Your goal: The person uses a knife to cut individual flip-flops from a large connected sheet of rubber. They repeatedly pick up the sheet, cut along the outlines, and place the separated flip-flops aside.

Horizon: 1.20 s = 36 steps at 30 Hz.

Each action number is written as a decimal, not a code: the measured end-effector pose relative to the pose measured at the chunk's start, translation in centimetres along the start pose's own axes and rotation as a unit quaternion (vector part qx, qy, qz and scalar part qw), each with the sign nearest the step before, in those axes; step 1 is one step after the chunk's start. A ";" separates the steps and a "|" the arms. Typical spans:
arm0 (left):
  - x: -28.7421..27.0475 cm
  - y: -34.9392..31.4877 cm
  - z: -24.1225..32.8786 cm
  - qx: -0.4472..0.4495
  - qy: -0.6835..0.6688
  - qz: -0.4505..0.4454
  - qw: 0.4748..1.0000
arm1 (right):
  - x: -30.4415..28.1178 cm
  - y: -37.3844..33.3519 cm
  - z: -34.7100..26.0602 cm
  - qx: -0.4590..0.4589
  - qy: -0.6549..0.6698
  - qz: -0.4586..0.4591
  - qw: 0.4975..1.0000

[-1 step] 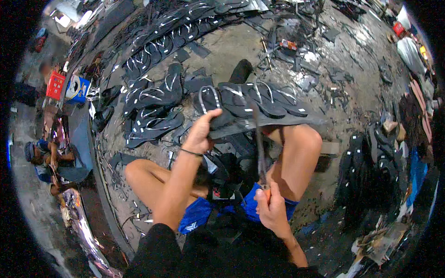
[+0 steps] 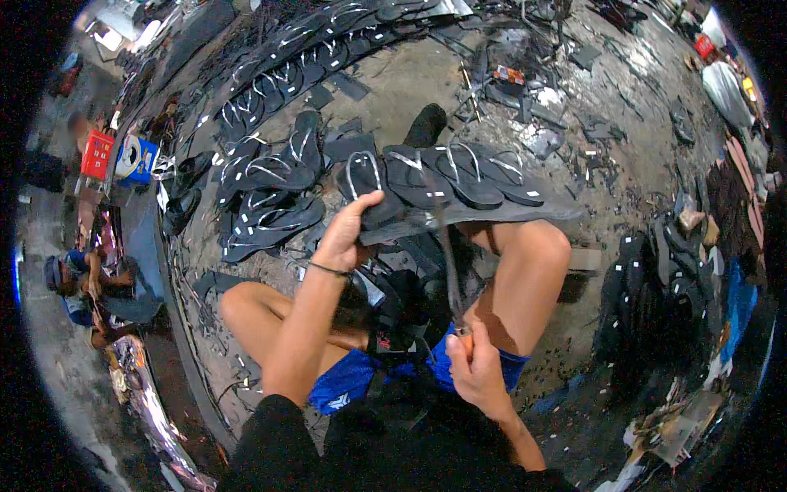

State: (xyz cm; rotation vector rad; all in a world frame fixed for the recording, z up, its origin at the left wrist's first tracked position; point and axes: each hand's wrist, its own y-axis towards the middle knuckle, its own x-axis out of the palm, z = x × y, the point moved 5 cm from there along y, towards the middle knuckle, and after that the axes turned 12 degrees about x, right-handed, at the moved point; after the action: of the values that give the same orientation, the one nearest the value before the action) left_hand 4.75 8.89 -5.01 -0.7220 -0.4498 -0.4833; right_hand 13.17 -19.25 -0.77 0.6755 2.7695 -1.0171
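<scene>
Gripping the left end of a dark sheet, the left hand is curling closed just left of centre, its thumb pressing on top by the leftmost sandal and its fingers mostly hiding beneath. At five o'clock, the right hand is wrapping firmly around the orange handle of a knife. Its blade is blurring and pointing toward twelve, crossing the sheet's near edge in view; whether it is touching cannot be told. The sheet is stretching from twelve to two o'clock, carrying four sandals side by side, the right knee lying just beneath its right end. More sandals are lying heaped at ten, and a long row is curving at eleven. Black pieces are piling up at three. At nine, another person is sitting.
</scene>
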 end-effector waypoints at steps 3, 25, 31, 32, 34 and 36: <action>-0.5 -1.0 0.9 0.010 0.042 0.038 0.998 | 1.7 1.6 -0.7 -0.033 -0.043 0.004 0.998; -1.4 -3.7 -5.3 0.052 0.026 0.115 0.992 | 5.5 13.0 -1.3 -0.062 -0.256 -0.038 0.964; -0.1 -3.6 -8.1 0.056 -0.080 0.117 0.988 | 7.6 15.3 1.8 -0.056 -0.333 -0.009 0.941; 0.2 -3.8 -8.3 0.055 -0.095 0.118 0.987 | 7.7 15.7 2.2 -0.111 -0.317 0.013 0.942; 0.9 -4.1 -8.3 0.054 -0.124 0.122 0.983 | 7.6 16.5 2.7 -0.163 -0.284 0.053 0.943; 1.4 -4.2 -8.2 0.048 -0.133 0.127 0.982 | 7.4 17.8 2.9 -0.141 -0.198 0.063 0.968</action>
State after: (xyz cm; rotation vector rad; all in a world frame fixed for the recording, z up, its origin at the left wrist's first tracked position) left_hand 5.28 -0.04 -7.57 -0.7411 -0.6171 -0.1240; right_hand 14.34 -6.30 -15.36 0.5300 2.4195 -0.6308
